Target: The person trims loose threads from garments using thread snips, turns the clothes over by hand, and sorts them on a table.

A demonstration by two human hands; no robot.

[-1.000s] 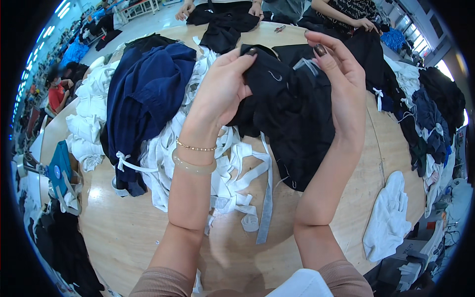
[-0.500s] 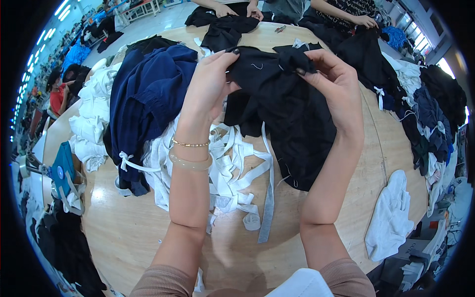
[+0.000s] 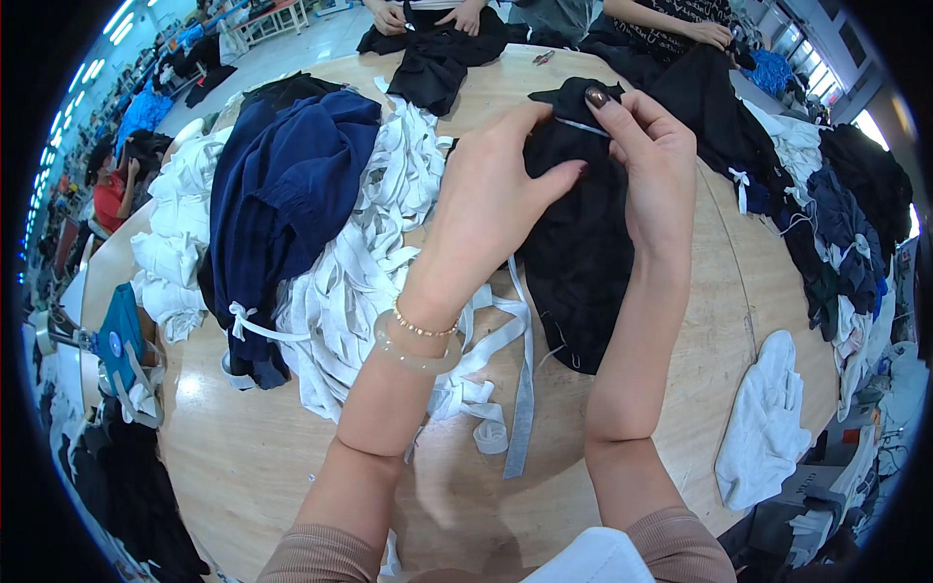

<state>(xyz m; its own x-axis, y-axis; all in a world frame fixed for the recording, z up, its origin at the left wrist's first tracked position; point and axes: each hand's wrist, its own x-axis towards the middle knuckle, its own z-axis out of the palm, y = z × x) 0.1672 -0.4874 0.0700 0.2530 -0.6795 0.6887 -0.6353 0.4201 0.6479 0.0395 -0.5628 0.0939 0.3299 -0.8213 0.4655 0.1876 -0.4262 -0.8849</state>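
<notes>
A black garment (image 3: 578, 253) hangs from my right hand (image 3: 653, 146), whose thumb and fingers pinch its gathered upper edge. Along that edge, beside my right thumb, lies a thin, pale, shiny strip (image 3: 583, 125); whether it is a blade or trim I cannot tell. My left hand (image 3: 501, 185) reaches across to the garment's left side. Its thumb is spread away from the index finger, which touches the cloth near the top, while the other fingers are mostly hidden. The garment's lower end rests on the table (image 3: 671, 389), with loose thread loops showing on it.
White fabric strips (image 3: 340, 291) are heaped left of the garment, beside a navy garment (image 3: 282, 185) and white cloth (image 3: 180, 233). A white cloth piece (image 3: 765, 423) lies at right. Snips (image 3: 544, 58) rest at the far edge, near two co-workers' hands. Dark garments (image 3: 714, 117) line the right.
My left hand has let go of the garment's left end and moved right, toward my right hand. The stretched edge has drawn together, and the pale strip now shows more plainly.
</notes>
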